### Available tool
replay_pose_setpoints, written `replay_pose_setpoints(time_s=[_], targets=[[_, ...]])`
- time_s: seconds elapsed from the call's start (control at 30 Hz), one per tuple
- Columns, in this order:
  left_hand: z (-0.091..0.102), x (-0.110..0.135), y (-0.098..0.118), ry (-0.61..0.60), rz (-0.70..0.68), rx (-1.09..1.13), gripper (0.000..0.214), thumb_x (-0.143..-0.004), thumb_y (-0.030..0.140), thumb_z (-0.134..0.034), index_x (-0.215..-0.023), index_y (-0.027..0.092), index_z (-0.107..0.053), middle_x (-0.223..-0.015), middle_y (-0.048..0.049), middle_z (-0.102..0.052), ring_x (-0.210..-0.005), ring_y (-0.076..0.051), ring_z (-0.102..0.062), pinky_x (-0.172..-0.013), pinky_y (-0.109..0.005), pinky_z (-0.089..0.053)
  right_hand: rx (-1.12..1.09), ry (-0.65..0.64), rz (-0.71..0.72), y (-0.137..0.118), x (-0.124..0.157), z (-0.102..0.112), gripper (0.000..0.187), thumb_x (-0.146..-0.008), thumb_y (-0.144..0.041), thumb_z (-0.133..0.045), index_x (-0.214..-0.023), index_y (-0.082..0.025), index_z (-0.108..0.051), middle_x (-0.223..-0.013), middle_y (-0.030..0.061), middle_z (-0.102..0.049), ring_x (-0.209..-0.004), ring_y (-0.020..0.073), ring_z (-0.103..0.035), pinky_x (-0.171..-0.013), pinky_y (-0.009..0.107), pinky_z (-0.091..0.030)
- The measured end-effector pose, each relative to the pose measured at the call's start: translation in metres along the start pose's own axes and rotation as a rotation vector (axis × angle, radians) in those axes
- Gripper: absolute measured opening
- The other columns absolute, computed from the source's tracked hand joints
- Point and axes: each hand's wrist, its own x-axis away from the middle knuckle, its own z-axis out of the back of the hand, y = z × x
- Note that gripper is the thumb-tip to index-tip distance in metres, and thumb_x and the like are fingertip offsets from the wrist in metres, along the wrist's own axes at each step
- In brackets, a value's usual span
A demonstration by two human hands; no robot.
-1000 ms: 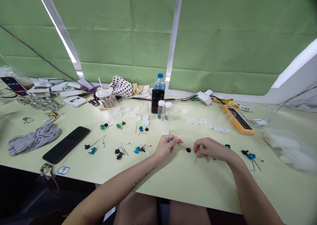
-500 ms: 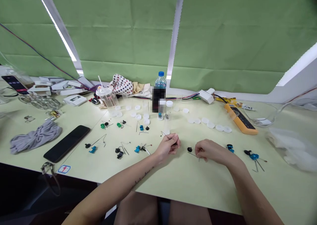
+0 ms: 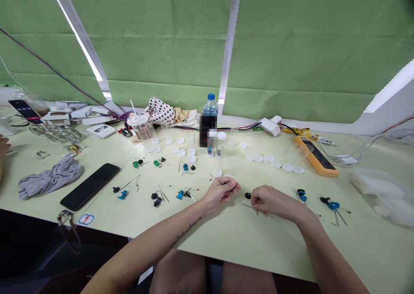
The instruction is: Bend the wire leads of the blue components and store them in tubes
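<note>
My left hand is closed in a pinch above the table. From its fingers sticks a thin metal rod with a small loop at the end, and a bit of blue shows at the fingertips. To the right, my right hand is closed, fingers down near the tabletop, on a thin metal rod; its fingertips are partly hidden. Just beside them lies a black knob. Left of my left hand are a blue part and several pins. Blue clamp-like parts with rods lie at right.
White round caps and clear tubes stand or lie behind my hands. A bottle stands farther back. A black phone and grey cloth are at left, an orange-edged power strip at right. Another person's hand shows at far left.
My left hand has turned slightly and shifted right, its fingers more extended. My right hand has moved a little left and down, the rod at its fingertips shifting with it. Another person's hand has appeared at far left.
</note>
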Motion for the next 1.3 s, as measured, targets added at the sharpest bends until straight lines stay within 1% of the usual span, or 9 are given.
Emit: replay_pose_setpoints(time_s=[0.23, 0.4, 0.6, 0.73, 0.83, 0.93, 1.07, 1.2, 1.3], targets=[[0.002, 0.000, -0.001, 0.039, -0.012, 0.005, 0.046, -0.072, 0.055, -0.060, -0.077, 0.010, -0.065, -0.063, -0.0013, -0.051, -0.043, -0.002, -0.022, -0.042, -0.023, -0.008, 0.242, 0.110, 0.072, -0.010, -0.001, -0.007, 0.017, -0.072, -0.010, -0.044, -0.064, -0.019, -0.055, -0.067, 0.0029, -0.060, -0.069, 0.0179, -0.056, -0.058, 0.026, -0.036], [0.004, -0.002, -0.004, 0.046, 0.026, 0.035, 0.046, -0.071, 0.056, -0.062, -0.073, 0.010, -0.063, -0.063, -0.0020, -0.050, -0.044, -0.003, -0.025, -0.042, -0.023, -0.007, 0.303, 0.127, 0.111, -0.011, -0.002, -0.015, 0.018, -0.074, -0.008, -0.041, -0.064, -0.019, -0.050, -0.068, 0.0033, -0.057, -0.067, 0.0174, -0.053, -0.058, 0.027, -0.034], [0.005, -0.003, -0.004, 0.040, 0.043, 0.065, 0.045, -0.068, 0.056, -0.064, -0.068, 0.012, -0.056, -0.061, -0.0006, -0.049, -0.043, -0.003, -0.026, -0.041, -0.022, -0.009, 0.058, 0.100, 0.173, -0.017, 0.007, 0.002, 0.010, -0.078, -0.018, -0.046, -0.071, -0.020, -0.051, -0.070, 0.0016, -0.057, -0.064, 0.0148, -0.052, -0.057, 0.025, -0.037], [0.004, -0.003, -0.003, 0.028, 0.025, 0.092, 0.046, -0.065, 0.056, -0.068, -0.066, 0.012, -0.054, -0.061, 0.0010, -0.046, -0.045, -0.002, -0.024, -0.041, -0.021, -0.009, -0.120, 0.235, 0.226, -0.021, 0.009, 0.013, 0.010, -0.084, -0.028, -0.047, -0.077, -0.021, -0.050, -0.072, 0.0006, -0.054, -0.059, 0.0125, -0.048, -0.055, 0.024, -0.038], [0.004, -0.003, -0.004, 0.027, 0.021, 0.103, 0.046, -0.063, 0.054, -0.070, -0.065, 0.012, -0.054, -0.061, 0.0011, -0.046, -0.045, -0.002, -0.025, -0.041, -0.021, -0.008, -0.246, 0.357, 0.222, -0.021, 0.005, 0.010, 0.014, -0.087, -0.034, -0.046, -0.081, -0.022, -0.049, -0.065, -0.0015, -0.051, -0.054, 0.0112, -0.044, -0.050, 0.023, -0.035], [0.005, -0.004, -0.005, 0.004, 0.029, 0.118, 0.042, -0.064, 0.048, -0.072, -0.064, 0.012, -0.052, -0.060, 0.0013, -0.046, -0.043, -0.001, -0.025, -0.040, -0.021, -0.008, -0.389, 0.403, 0.227, -0.020, -0.001, 0.002, 0.020, -0.088, -0.040, -0.046, -0.082, -0.022, -0.049, -0.059, -0.0037, -0.046, -0.048, 0.0097, -0.042, -0.047, 0.023, -0.034], [0.007, -0.006, -0.007, -0.029, 0.050, 0.169, 0.039, -0.063, 0.043, -0.075, -0.065, 0.012, -0.052, -0.060, 0.0009, -0.048, -0.042, -0.001, -0.026, -0.039, -0.020, -0.007, -0.482, 0.448, 0.248, -0.019, -0.009, -0.005, 0.025, -0.084, -0.045, -0.053, -0.080, -0.020, -0.052, -0.063, -0.0008, -0.054, -0.053, 0.0115, -0.050, -0.052, 0.025, -0.041], [0.008, -0.006, -0.007, -0.044, 0.075, 0.208, 0.040, -0.061, 0.044, -0.076, -0.066, 0.012, -0.053, -0.061, -0.0004, -0.051, -0.043, -0.001, -0.029, -0.038, -0.020, -0.006, -0.559, 0.581, 0.260, -0.018, -0.014, -0.010, 0.026, -0.083, -0.046, -0.056, -0.080, -0.020, -0.053, -0.079, 0.0044, -0.061, -0.063, 0.0153, -0.059, -0.058, 0.028, -0.048], [0.007, -0.005, -0.006, -0.052, 0.087, 0.218, 0.041, -0.062, 0.046, -0.075, -0.066, 0.012, -0.052, -0.061, -0.0004, -0.051, -0.042, -0.001, -0.028, -0.038, -0.020, -0.006, -0.546, 0.612, 0.263, -0.016, -0.017, -0.012, 0.024, -0.082, -0.044, -0.057, -0.080, -0.020, -0.053, -0.073, 0.0038, -0.062, -0.064, 0.0168, -0.061, -0.059, 0.029, -0.050]])
